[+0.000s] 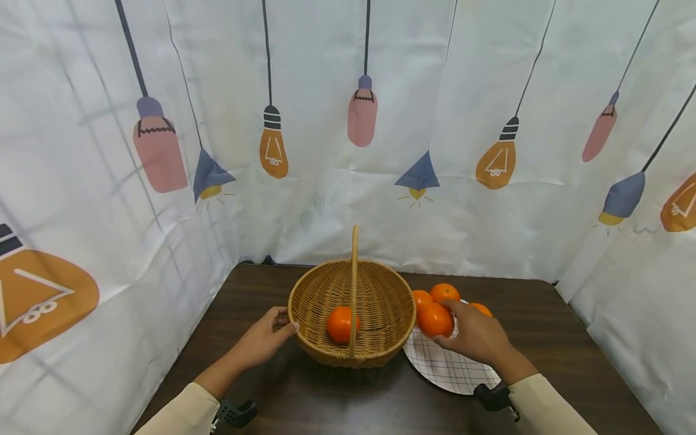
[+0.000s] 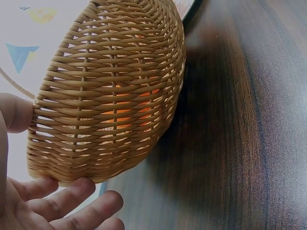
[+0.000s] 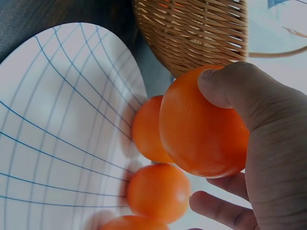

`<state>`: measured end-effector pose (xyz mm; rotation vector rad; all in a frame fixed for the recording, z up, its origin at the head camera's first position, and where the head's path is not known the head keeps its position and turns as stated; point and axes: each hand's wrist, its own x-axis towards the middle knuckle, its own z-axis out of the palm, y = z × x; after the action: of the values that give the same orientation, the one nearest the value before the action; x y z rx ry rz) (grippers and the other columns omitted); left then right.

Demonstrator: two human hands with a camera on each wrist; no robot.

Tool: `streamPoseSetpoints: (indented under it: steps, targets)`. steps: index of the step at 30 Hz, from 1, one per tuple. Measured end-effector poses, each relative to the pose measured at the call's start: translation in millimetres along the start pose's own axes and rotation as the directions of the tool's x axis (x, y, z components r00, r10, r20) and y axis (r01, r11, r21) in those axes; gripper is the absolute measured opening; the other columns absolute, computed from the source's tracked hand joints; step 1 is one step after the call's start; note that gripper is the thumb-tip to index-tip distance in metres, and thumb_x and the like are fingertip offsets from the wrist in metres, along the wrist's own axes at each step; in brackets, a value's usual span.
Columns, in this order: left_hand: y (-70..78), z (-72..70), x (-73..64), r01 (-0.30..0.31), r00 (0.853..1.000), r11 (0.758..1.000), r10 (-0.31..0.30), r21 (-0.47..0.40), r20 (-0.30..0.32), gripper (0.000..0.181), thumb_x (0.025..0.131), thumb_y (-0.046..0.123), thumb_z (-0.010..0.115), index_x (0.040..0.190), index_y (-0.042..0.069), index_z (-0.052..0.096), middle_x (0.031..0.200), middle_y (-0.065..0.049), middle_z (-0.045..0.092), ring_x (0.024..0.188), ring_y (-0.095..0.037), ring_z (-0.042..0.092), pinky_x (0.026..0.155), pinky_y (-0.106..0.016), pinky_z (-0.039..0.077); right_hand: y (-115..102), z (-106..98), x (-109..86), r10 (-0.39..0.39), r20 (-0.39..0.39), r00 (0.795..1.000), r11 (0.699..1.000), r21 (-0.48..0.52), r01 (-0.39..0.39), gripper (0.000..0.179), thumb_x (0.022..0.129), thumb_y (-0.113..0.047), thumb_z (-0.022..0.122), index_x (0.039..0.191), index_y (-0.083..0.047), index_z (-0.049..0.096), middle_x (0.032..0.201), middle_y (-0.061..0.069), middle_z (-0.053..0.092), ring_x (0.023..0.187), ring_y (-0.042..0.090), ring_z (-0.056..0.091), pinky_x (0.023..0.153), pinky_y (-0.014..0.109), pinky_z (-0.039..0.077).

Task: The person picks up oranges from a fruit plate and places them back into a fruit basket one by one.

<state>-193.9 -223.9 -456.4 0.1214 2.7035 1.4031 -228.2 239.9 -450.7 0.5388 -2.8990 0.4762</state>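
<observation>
A woven wicker basket point(image 1: 383, 302) with a tall arched handle stands mid-table, and one orange point(image 1: 339, 326) lies inside it. My left hand point(image 1: 263, 337) holds the basket's left rim, thumb at the edge and fingers against the outer weave, as the left wrist view shows. To the right, my right hand point(image 1: 477, 333) grips another orange point(image 3: 204, 127) between thumb and fingers, above a white plate point(image 1: 443, 365) with a grid pattern. Several more oranges point(image 3: 158, 191) rest toward the far side of that plate, beside and behind the held one.
Under everything is a dark wood-grain table point(image 1: 565, 350). A white curtain point(image 1: 326, 211) printed with hanging lamps and bulbs encloses the back and sides. The plate's left edge sits close to the basket's right side.
</observation>
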Motion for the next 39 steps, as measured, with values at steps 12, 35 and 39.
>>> streamPoseSetpoints:
  steps: [12, 35, 39]
  targets:
    - [-1.7, 0.7, -0.9, -0.002, 1.0, 1.0, 0.002, 0.002, -0.004, 0.059, 0.103, 0.033, 0.064, 0.145, -0.004, 0.046, 0.128, -0.014, 0.065, 0.119, -0.031, 0.063, 0.094, -0.05, 0.053, -2.9, -18.6, 4.2, -0.003, -0.003, 1.0, 1.0, -0.023, 0.003, 0.082, 0.076, -0.053, 0.087, 0.139, -0.009, 0.059, 0.112, 0.009, 0.068, 0.079, 0.015, 0.061, 0.057, 0.035, 0.051]
    - [1.1, 0.3, -1.0, -0.003, 1.0, 1.0, 0.003, 0.023, -0.003, 0.059, 0.103, 0.035, 0.063, 0.145, -0.003, 0.046, 0.129, -0.013, 0.065, 0.12, -0.031, 0.062, 0.093, -0.05, 0.053, -16.5, -35.6, 20.7, -0.036, -0.045, 0.998, 0.999, -0.016, 0.036, 0.083, 0.077, -0.055, 0.085, 0.143, -0.014, 0.057, 0.126, 0.01, 0.066, 0.091, 0.022, 0.066, 0.064, 0.041, 0.055]
    - [2.3, 0.4, -1.8, -0.002, 1.0, 1.0, 0.002, 0.024, -0.001, 0.059, 0.103, 0.035, 0.063, 0.145, -0.003, 0.046, 0.129, -0.013, 0.065, 0.12, -0.031, 0.062, 0.093, -0.05, 0.053, -20.4, -37.9, 22.4, -0.044, -0.05, 0.998, 0.999, -0.019, 0.043, 0.082, 0.078, -0.054, 0.085, 0.144, -0.016, 0.056, 0.127, 0.01, 0.066, 0.093, 0.023, 0.066, 0.065, 0.043, 0.055]
